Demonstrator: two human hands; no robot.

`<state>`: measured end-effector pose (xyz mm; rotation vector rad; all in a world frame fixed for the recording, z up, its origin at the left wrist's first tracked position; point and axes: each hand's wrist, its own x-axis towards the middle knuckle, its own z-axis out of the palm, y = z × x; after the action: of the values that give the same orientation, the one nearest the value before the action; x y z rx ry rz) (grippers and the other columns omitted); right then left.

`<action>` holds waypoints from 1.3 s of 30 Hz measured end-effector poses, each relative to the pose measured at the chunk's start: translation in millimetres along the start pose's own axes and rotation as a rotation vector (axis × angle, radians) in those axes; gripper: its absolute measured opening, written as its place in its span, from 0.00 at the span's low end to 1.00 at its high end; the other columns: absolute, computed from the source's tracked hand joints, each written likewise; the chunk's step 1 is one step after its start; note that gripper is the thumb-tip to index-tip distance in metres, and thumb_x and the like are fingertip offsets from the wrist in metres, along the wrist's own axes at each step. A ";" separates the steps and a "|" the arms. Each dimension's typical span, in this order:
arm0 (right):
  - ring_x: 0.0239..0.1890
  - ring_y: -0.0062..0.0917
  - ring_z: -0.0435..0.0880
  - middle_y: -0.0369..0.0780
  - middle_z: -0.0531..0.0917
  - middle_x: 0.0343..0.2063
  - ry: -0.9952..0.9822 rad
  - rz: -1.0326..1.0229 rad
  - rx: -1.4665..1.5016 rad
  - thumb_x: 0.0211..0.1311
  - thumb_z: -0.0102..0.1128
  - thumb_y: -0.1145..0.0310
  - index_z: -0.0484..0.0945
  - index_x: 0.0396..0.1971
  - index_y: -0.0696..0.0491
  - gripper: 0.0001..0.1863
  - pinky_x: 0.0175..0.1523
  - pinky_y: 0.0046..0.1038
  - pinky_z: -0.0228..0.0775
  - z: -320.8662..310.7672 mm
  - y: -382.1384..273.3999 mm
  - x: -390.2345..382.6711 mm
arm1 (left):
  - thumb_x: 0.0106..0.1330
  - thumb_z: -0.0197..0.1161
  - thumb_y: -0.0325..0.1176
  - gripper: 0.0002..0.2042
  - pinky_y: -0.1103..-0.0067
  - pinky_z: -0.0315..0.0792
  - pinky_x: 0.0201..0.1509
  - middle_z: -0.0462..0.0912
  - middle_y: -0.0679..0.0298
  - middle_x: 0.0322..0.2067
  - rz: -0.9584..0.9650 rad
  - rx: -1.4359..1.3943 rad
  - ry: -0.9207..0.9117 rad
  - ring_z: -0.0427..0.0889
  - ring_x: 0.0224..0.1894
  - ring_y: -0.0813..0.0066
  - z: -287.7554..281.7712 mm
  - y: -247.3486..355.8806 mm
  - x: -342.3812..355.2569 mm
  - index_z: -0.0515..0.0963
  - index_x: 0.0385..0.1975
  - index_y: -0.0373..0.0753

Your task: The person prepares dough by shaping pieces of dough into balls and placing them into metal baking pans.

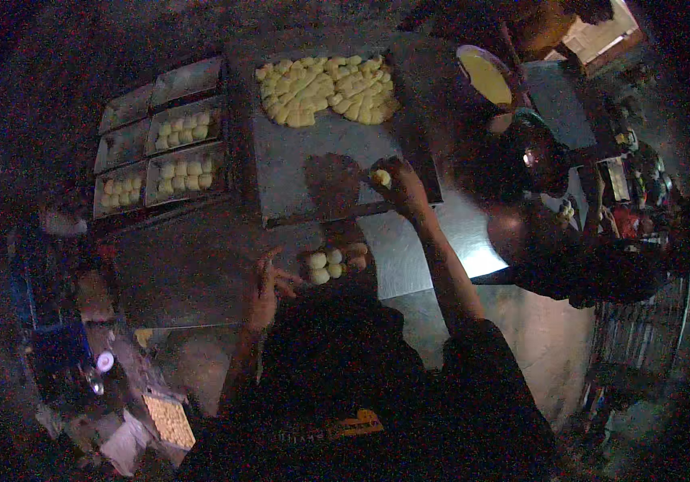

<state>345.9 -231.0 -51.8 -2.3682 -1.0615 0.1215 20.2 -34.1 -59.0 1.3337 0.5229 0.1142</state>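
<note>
My right hand (403, 186) is closed around a pale dough ball (381, 178), held over the right part of a large metal tray (288, 181). At the tray's far end lie two flat masses of cut dough pieces (296, 92), pressed close together. Nearer to me, several round dough balls (327, 265) sit grouped on the metal table (192, 277). Just left of this group is my left hand (266, 289), fingers apart and holding nothing that I can see.
To the left stand joined rectangular baking pans (188, 149); three hold rows of dough balls, the others show bare bottoms. A bowl of yellow liquid (485, 78) is at the far right. Another person (530, 157) stands along the right side. Low at left is a tray of small pale pieces (169, 419).
</note>
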 end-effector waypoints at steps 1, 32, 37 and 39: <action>0.43 0.43 0.80 0.46 0.83 0.42 0.160 -0.041 -0.209 0.56 0.67 0.67 0.83 0.42 0.55 0.14 0.51 0.38 0.73 17.6 16.1 5.7 | 0.80 0.37 0.51 0.27 0.76 0.78 0.36 0.86 0.55 0.35 -0.046 -0.001 0.015 0.84 0.29 0.70 9.1 9.9 5.4 0.66 0.64 0.34; 0.33 0.21 0.82 0.35 0.84 0.31 -0.085 0.228 1.439 0.66 0.63 0.66 0.80 0.36 0.57 0.09 0.43 0.26 0.74 -91.3 -1.2 -228.3 | 0.60 0.66 0.56 0.23 0.50 0.52 0.74 0.77 0.65 0.60 1.198 0.780 -0.582 0.68 0.68 0.56 269.1 73.1 50.4 0.82 0.48 0.47; 0.29 0.19 0.81 0.35 0.83 0.25 -0.092 0.107 1.385 0.71 0.60 0.62 0.81 0.38 0.58 0.13 0.41 0.24 0.73 -144.4 -13.3 -233.2 | 0.50 0.70 0.61 0.33 0.52 0.54 0.74 0.78 0.60 0.60 1.262 0.402 -0.672 0.70 0.67 0.55 310.0 21.0 62.4 0.78 0.52 0.45; 0.29 0.19 0.82 0.36 0.84 0.27 -0.313 0.049 1.461 0.71 0.60 0.62 0.82 0.40 0.58 0.13 0.42 0.24 0.73 -155.1 -1.2 -229.4 | 0.48 0.73 0.61 0.42 0.53 0.56 0.73 0.68 0.57 0.66 0.966 0.162 -0.694 0.63 0.71 0.55 318.9 25.0 58.0 0.69 0.61 0.45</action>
<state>232.7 -462.0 50.6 -1.0329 -0.6123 0.9397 212.1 -291.7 -8.3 1.5746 -0.7371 0.3844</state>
